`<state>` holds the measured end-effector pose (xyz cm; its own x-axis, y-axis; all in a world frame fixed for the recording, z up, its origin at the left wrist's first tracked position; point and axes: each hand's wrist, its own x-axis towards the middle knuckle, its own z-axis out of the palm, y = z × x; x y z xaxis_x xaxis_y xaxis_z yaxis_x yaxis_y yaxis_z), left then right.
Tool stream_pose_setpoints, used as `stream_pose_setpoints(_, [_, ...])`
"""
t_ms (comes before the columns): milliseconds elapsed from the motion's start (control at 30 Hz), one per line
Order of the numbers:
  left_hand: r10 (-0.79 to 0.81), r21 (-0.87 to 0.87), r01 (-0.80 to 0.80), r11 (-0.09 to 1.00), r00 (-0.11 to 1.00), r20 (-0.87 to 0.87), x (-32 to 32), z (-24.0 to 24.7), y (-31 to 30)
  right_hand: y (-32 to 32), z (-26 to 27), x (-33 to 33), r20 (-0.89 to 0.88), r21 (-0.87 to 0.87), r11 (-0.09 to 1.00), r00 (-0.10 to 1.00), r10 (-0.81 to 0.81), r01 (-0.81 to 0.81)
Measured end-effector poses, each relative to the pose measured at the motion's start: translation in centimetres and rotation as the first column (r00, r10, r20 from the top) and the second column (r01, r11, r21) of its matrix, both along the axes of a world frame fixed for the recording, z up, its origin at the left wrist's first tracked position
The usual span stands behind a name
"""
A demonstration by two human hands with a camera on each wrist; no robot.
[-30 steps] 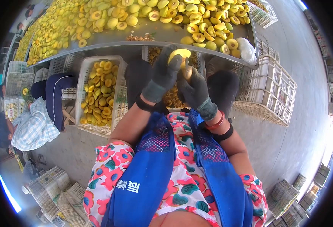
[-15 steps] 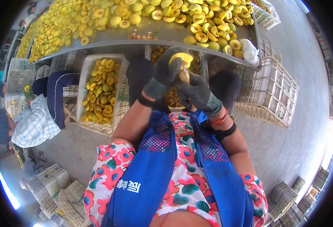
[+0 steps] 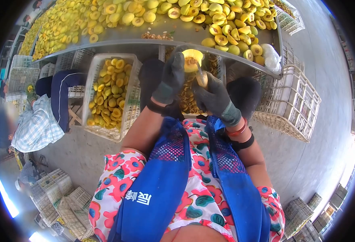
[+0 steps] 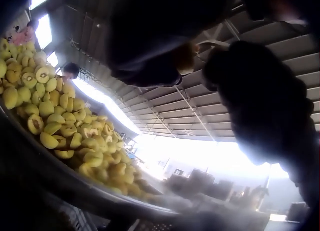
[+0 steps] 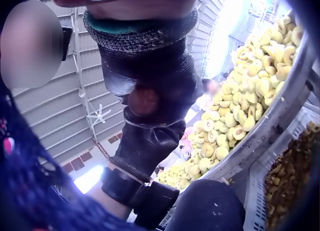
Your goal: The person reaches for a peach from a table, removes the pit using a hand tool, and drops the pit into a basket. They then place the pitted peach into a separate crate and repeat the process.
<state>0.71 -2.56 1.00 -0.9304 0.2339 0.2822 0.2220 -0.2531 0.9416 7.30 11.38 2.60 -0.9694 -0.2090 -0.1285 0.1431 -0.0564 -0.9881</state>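
My gloved left hand point(image 3: 172, 76) holds a yellow peach half point(image 3: 193, 57) by its side, its hollowed cut face turned up toward the head camera. In my gloved right hand point(image 3: 215, 99) is a pitting knife point(image 3: 202, 78) with a wooden handle; its thin metal blade points at the peach's lower right edge. The round butt of the handle point(image 5: 143, 101) pokes out of the right fist in the right wrist view. Seen from the left wrist, both hands are dark against the roof, and the blade looks curved.
Piled peach halves point(image 3: 129, 10) cover a metal table point(image 3: 117, 41) ahead, with a small heap of pits point(image 3: 157, 36) near its edge. A crate of halves point(image 3: 135, 72) stands at left, and another crate point(image 3: 294, 101) at right. Someone in a checked shirt point(image 3: 38, 125) sits at left.
The blade has come out from the peach's middle to its lower right edge, and the right hand sits slightly lower. The cut face now shows more fully. The head view has shifted slightly.
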Motion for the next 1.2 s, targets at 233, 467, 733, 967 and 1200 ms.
stream_pose_setpoints(233, [0.032, -0.215, -0.106, 0.971, 0.946, -0.323, -0.4, -1.1, 0.0, -0.8, -0.9, -0.6, -0.456, 0.617, 0.724, 0.890, 0.011, 0.307])
stream_pose_setpoints(467, [0.109, -0.007, -0.110, 0.994, 0.992, -0.069, -1.2, -0.7, -1.0, 0.1, -0.8, 0.2, -0.315, 0.831, 0.527, 0.931, 0.185, 0.176])
stream_pose_setpoints(733, [0.129, -0.146, -0.153, 0.977, 0.978, -0.163, -0.4, -1.2, -1.1, -0.8, -0.9, -0.8, -0.488, 0.713, 0.604, 0.870, 0.064, 0.356])
stream_pose_setpoints(967, [0.451, -0.356, -0.557, 0.750, 0.825, -0.341, -3.4, -1.5, -8.1, -0.1, -3.3, -0.3, -0.333, 0.775, 0.611, 0.926, 0.176, 0.163])
stream_pose_setpoints(1200, [0.585, -0.714, -0.675, 0.185, 0.659, -0.472, -9.2, -8.1, -21.5, 0.4, -4.2, 0.1, -0.347, 0.708, 0.681, 0.932, 0.103, 0.188])
